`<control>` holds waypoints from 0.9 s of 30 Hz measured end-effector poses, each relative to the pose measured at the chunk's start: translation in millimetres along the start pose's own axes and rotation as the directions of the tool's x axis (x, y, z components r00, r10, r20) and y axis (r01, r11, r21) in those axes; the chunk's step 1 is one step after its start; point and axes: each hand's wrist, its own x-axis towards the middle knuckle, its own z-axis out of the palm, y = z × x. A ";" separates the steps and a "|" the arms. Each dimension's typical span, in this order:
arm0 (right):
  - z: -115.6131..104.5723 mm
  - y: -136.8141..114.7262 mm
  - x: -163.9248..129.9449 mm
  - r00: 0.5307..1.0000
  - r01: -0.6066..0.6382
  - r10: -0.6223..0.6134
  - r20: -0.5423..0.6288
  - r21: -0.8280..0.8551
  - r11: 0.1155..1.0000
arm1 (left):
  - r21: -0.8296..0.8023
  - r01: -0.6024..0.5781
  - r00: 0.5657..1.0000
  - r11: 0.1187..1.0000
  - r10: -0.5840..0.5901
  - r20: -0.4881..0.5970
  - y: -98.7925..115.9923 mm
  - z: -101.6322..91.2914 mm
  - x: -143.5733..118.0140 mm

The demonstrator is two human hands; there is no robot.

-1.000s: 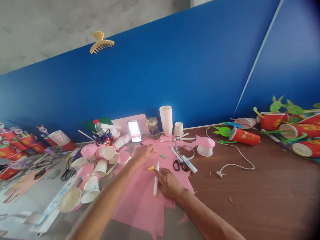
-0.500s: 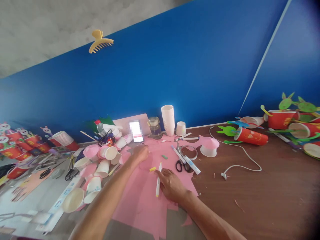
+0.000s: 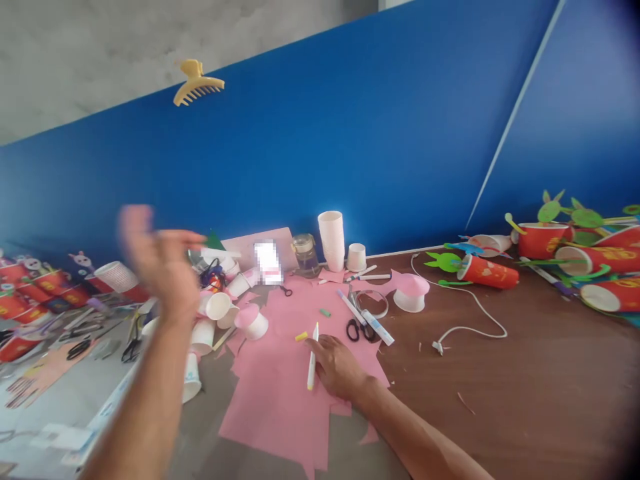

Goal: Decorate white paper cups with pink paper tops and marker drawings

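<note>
My left hand (image 3: 167, 260) is raised above the paper cups at the left, smeared by motion, with its fingers apart and nothing seen in them. Low over the pink paper (image 3: 280, 400), my right hand (image 3: 340, 367) grips an uncapped marker (image 3: 312, 367) with a white barrel and yellow ends. A yellow cap (image 3: 301, 336) lies by its fingertips, and a green cap (image 3: 325, 312) sits farther back. To the right are black-handled scissors (image 3: 361, 329) and a glue tube (image 3: 377, 327). A cup with a pink cone top (image 3: 251, 323) stands left of the yellow cap.
A phone (image 3: 269, 262) leans at the back beside a jar (image 3: 305, 255) and a tall stack of white cups (image 3: 332, 241). Another pink-topped cup (image 3: 411, 293) and a white cable (image 3: 480, 300) are at the right. Red cups (image 3: 487, 272) with green paper figures lie beyond.
My left hand has lifted from the paper near the phone and swung left and up over the cups. My right hand stays in place with the marker. The view has shifted slightly.
</note>
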 end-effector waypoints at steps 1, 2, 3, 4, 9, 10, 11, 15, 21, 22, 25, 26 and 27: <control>-0.3 -0.1 -0.2 1.000 0.001 -0.001 -0.001 0.003 1.000 | -0.037 -0.034 0.975 0.999 0.041 0.216 9.0 15.7 -13.1; -0.6 -0.3 -0.4 1.000 0.004 -0.004 -0.003 0.002 1.000 | -0.074 -0.069 0.870 0.995 0.096 0.484 18.5 34.2 -27.1; -0.8 -0.6 -0.4 1.000 0.007 -0.007 -0.004 -0.003 1.000 | -0.084 -0.102 0.716 0.991 0.132 0.685 27.6 53.7 -40.6; -1.0 -1.1 -0.3 1.000 0.009 -0.009 -0.002 -0.011 1.000 | -0.106 -0.122 0.646 0.987 0.160 0.746 35.7 73.2 -53.0; -2.0 -3.7 0.5 1.000 0.004 -0.004 -0.002 -0.043 0.999 | -0.200 -0.308 0.493 0.930 0.335 0.803 56.5 151.3 -86.9; -2.1 -3.8 0.9 1.000 0.005 -0.006 -0.003 -0.045 0.999 | -0.214 -0.353 0.461 0.911 0.368 0.807 58.2 163.5 -88.6; -2.2 -4.0 1.2 1.000 0.005 -0.005 -0.005 -0.046 0.999 | -0.231 -0.387 0.437 0.893 0.398 0.807 59.7 175.2 -89.0; -3.5 -4.8 2.1 1.000 -0.008 0.007 -0.015 -0.050 0.999 | -0.258 -0.335 0.480 0.906 0.400 0.780 66.2 218.9 -83.9; -6.1 -6.5 3.6 1.000 -0.028 0.028 -0.008 -0.064 0.998 | -0.378 -0.281 0.495 0.882 0.471 0.730 106.9 255.8 -70.4; -5.9 -6.3 3.8 1.000 -0.031 0.030 -0.006 -0.065 0.997 | -0.445 -0.252 0.506 0.859 0.509 0.696 118.1 255.9 -68.8; -5.0 -5.5 4.0 0.999 -0.040 0.040 0.005 -0.058 0.998 | -0.564 -0.270 0.443 0.781 0.620 0.648 146.2 249.1 -67.3; -4.8 -5.2 4.0 0.999 -0.044 0.044 0.010 -0.054 0.998 | -0.572 -0.305 0.395 0.761 0.648 0.651 150.7 245.9 -68.0; -4.8 -5.1 3.9 0.999 -0.048 0.049 0.014 -0.052 0.997 | -0.573 -0.333 0.359 0.749 0.663 0.657 152.0 242.6 -69.3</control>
